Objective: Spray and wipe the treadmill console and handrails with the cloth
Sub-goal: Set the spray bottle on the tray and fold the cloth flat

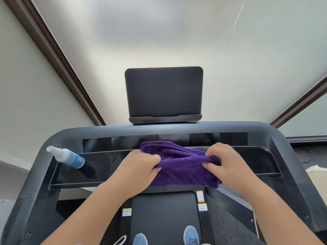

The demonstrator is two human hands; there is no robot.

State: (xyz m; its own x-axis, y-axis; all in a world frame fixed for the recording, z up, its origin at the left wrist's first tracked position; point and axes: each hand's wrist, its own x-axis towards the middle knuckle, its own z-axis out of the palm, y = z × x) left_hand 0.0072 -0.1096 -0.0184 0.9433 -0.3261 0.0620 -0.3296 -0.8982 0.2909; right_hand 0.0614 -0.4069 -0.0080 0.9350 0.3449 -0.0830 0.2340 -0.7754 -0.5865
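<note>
Cloth [180, 161], purple, is bunched between both hands over the console [238, 156]; left hand [139, 167] and right hand [224, 161] fingers pinch its edges; spray bottle [66, 157] rests left of the fingers; wiping seems barely begun; handrails apparently remain.

Purple cloth [182, 167] gripped by left hand [139, 167] and right hand [224, 161] over console tray [256, 156] middle; spray bottle [68, 157] tilted at tray's left end; dark screen [164, 92] above.

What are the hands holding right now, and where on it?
Both hold the purple cloth: left hand pinches its left edge, right hand its right edge. The spray bottle is not held.
</note>
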